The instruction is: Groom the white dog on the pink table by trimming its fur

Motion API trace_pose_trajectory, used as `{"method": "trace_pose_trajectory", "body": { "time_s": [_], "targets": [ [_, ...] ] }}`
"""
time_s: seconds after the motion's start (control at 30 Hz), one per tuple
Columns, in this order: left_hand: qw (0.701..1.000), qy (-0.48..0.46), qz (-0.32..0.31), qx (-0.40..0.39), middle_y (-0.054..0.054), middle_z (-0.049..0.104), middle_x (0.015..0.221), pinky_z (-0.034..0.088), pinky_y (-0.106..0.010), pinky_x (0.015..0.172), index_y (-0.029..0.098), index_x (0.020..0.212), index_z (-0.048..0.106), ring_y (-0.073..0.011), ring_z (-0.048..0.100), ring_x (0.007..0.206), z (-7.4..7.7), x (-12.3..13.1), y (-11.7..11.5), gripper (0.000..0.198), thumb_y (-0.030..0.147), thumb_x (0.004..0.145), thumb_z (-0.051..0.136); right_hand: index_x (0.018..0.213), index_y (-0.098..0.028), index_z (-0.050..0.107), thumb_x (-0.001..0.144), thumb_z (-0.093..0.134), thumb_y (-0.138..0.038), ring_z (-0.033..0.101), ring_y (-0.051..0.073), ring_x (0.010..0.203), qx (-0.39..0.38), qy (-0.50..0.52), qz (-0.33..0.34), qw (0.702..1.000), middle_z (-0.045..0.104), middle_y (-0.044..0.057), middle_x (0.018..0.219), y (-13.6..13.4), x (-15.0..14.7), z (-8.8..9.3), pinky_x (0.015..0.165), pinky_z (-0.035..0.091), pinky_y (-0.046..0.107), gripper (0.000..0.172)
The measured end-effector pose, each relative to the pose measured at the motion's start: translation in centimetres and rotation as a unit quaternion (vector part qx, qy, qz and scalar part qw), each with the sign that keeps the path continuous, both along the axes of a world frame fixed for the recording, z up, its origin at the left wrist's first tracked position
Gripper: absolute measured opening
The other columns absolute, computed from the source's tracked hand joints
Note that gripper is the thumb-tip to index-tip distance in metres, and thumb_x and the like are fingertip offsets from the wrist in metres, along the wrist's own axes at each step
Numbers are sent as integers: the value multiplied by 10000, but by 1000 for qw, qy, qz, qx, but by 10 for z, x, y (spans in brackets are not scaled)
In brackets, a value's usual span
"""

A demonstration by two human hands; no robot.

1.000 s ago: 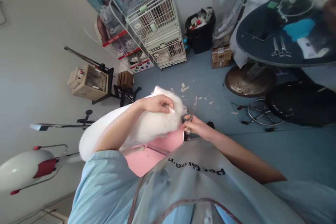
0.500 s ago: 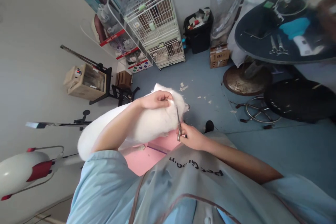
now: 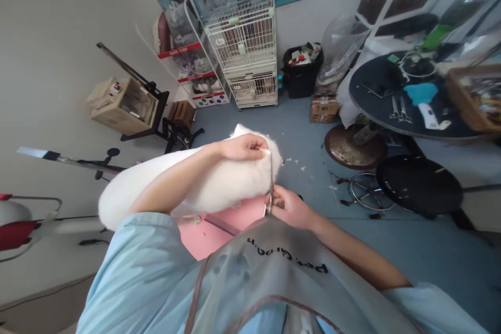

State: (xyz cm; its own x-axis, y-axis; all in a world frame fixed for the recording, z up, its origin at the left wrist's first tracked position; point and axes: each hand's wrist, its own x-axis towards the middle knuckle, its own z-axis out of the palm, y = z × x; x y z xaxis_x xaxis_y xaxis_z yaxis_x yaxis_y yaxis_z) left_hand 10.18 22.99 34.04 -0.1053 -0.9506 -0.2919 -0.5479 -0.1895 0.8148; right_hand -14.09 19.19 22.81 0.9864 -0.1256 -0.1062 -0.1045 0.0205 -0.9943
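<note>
A fluffy white dog (image 3: 227, 180) stands or lies on a pink tabletop (image 3: 192, 240); its head points right, and most of its face is hidden from above. My left hand (image 3: 248, 147) reaches over its back and pinches what looks like the tip of an ear (image 3: 266, 153). Metal scissors (image 3: 271, 181) are in my right hand (image 3: 291, 206), fingers in the handle loops. Their long blades run up beside the pinched ear, seen nearly edge-on, so I cannot tell how far apart they are.
White fur clippings (image 3: 302, 168) lie on the blue floor. A round dark table (image 3: 376, 112) at right bears more scissors (image 3: 400, 109), a blue-and-white tool (image 3: 423, 102) and a basket (image 3: 464, 107). A black stool (image 3: 418, 182) stands below. Wire cages (image 3: 254, 47) and a bin (image 3: 301, 75) are behind.
My view has tilted up and shifted, showing more of the wall and the basket. The dog's head has turned away, hiding its nose. The scissors stand more upright; both hands keep their hold.
</note>
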Motion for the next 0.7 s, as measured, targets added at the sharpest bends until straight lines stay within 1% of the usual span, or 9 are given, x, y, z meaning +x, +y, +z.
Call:
{"method": "trace_pose_trajectory", "body": {
  "time_s": [0.07,0.17,0.27,0.33,0.43,0.5,0.53,0.63,0.7],
  "targets": [
    [1000,5,-4,-6,-7,591,726,407,-197,587,122,841,602,-83,509,629,1,-1,0,240,347,763,635,916,-192,523,798,591,-206,640,132,720,1,8,9,1000,646,8,853,-5,-1,1,657,482,251,137],
    [1000,6,-3,-14,-9,594,736,409,-197,593,120,844,607,-82,510,637,3,-2,-1,222,326,764,624,929,-188,534,792,599,-203,632,128,730,2,7,34,999,642,4,846,-11,-2,5,668,474,244,152],
    [1000,4,8,-12,-10,598,739,408,-196,589,117,860,611,-81,510,636,3,-1,-2,218,313,766,619,894,-185,530,783,596,-198,615,113,679,-6,21,29,999,622,-7,806,-16,-1,9,624,457,227,129],
    [1000,1,15,-14,-14,610,751,415,-199,597,117,873,616,-82,518,641,3,-1,-2,219,308,766,617,899,-186,528,773,598,-192,620,115,688,-9,21,30,999,618,-7,814,-18,0,12,624,460,225,144],
    [1000,7,21,-23,-36,645,803,443,-218,648,114,895,637,-100,555,694,2,0,-1,245,324,771,621,906,-191,524,763,583,-176,621,113,674,-19,18,23,999,613,-14,804,-20,1,14,610,457,221,155],
    [999,10,26,-36,-44,653,816,452,-229,678,112,883,643,-109,564,721,0,0,-1,261,348,773,625,900,-194,520,763,572,-180,606,105,619,-35,26,8,999,616,-17,786,-20,0,14,567,437,216,147],
    [998,8,31,-44,-40,646,803,448,-228,673,113,867,640,-107,556,715,0,0,-1,267,363,774,625,911,-195,522,763,574,-186,609,109,621,-48,27,0,998,626,-12,796,-20,-1,14,569,437,218,157],
    [996,-2,53,-69,-14,593,734,410,-212,616,120,817,604,-89,501,655,-3,0,0,303,420,782,618,936,-200,524,771,567,-193,638,128,684,-106,32,-18,994,657,6,851,-21,-5,14,617,448,231,171],
    [995,-8,63,-73,-2,558,709,390,-208,593,127,801,576,-82,469,631,-3,-1,1,339,465,794,604,925,-202,521,784,536,-187,630,122,657,-138,43,-20,989,658,1,837,-22,-7,15,611,435,230,143]
  ]
}}
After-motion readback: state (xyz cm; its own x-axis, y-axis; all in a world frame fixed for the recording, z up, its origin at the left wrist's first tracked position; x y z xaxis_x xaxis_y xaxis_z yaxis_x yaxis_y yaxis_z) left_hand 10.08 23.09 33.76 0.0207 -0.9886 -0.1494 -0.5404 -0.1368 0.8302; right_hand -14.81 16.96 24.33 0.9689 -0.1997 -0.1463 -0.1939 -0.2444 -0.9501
